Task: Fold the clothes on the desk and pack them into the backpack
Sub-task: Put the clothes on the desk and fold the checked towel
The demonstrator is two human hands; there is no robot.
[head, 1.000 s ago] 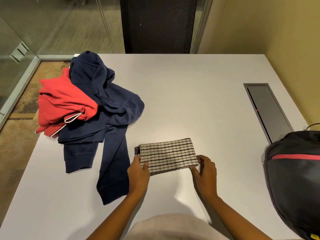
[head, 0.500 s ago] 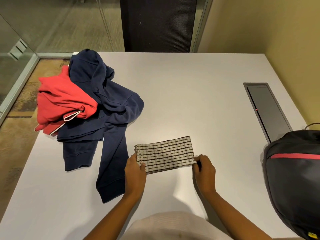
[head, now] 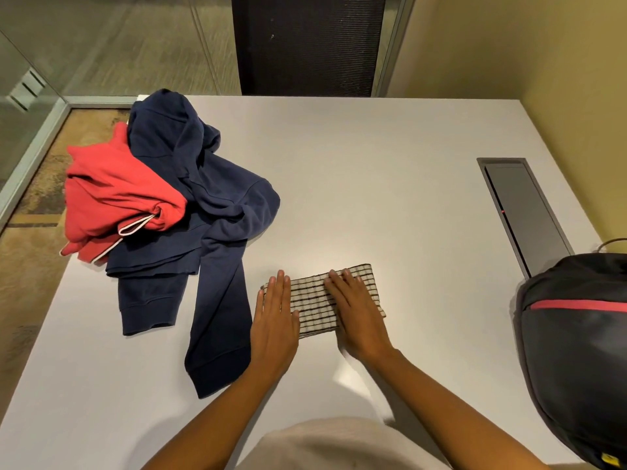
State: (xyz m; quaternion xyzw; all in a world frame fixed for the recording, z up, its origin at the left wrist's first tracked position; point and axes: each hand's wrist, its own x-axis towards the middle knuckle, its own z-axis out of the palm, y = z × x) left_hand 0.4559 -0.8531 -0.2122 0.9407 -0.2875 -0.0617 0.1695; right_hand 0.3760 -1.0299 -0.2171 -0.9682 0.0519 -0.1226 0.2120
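A folded white cloth with a black check (head: 314,300) lies on the white desk (head: 390,198) near its front middle. My left hand (head: 275,320) lies flat with straight fingers on the cloth's left end. My right hand (head: 356,315) presses flat on its right half. A crumpled navy hoodie (head: 210,205) sprawls at the left, one sleeve hanging toward the front. A red garment with white trim (head: 115,198) is bunched on the hoodie's left side. The black backpack with a red stripe (head: 576,351) sits at the desk's right edge.
A grey cable hatch (head: 524,212) is set into the desk at the right, behind the backpack. A dark chair back (head: 307,42) stands beyond the far edge. A glass wall and carpet lie to the left, a yellow wall to the right.
Both hands left the cloth's side edges, where they were pinching it, and now lie flat on top of it. The cloth itself has stayed in place.
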